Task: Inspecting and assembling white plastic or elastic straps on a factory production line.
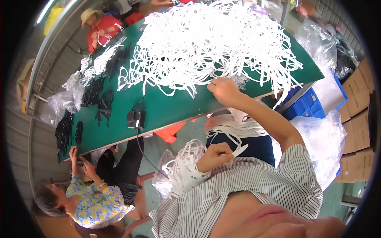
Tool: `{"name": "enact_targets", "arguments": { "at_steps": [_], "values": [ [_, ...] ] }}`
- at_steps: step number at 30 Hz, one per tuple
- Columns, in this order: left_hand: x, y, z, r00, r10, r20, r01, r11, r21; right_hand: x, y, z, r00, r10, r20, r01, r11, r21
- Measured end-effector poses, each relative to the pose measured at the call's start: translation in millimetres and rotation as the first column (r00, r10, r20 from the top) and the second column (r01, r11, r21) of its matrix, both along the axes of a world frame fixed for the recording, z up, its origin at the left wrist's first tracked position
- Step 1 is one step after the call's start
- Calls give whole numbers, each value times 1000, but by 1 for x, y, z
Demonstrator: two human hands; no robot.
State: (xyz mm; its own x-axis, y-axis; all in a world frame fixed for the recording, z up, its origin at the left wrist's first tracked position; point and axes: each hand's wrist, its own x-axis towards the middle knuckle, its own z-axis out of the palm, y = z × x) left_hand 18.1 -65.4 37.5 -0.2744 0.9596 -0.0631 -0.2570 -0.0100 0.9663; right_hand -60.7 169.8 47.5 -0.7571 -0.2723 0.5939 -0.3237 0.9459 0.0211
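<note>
My left hand is closed around a white strap, whose flat rounded end sticks out to the right. A thick bundle of white straps hangs beside its wrist and forearm. Up at the near edge of the green table, my right hand has its fingers curled together; what they hold, if anything, is hidden. Just beyond it lie a small heap of clear plastic pieces and a large tangled pile of white straps. More white straps lie across my lap.
The green table carries a black box-shaped device with a cable, and bundles of black straps. A co-worker in a patterned top sits at left, another in red at the far side. Blue crates and cartons stand right.
</note>
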Motion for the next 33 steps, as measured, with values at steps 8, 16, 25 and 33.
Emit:
{"name": "enact_targets", "arguments": {
  "at_steps": [8,16,25,33],
  "values": [
    [6,-1,1,1000,5,-16,-5,1000,0,4,-4,7,994,-108,-13,107,993,-45],
    [8,-3,-10,994,104,15,-104,994,14,11,-5,2,956,144,257,55,768,-638],
    [-19,-3,-6,956,294,21,-293,955,-34,74,-24,47,744,625,235,84,261,-962],
    [-15,-2,7,901,376,215,-353,926,-138,127,-37,31,791,564,238,-58,456,-888]
  ]
}}
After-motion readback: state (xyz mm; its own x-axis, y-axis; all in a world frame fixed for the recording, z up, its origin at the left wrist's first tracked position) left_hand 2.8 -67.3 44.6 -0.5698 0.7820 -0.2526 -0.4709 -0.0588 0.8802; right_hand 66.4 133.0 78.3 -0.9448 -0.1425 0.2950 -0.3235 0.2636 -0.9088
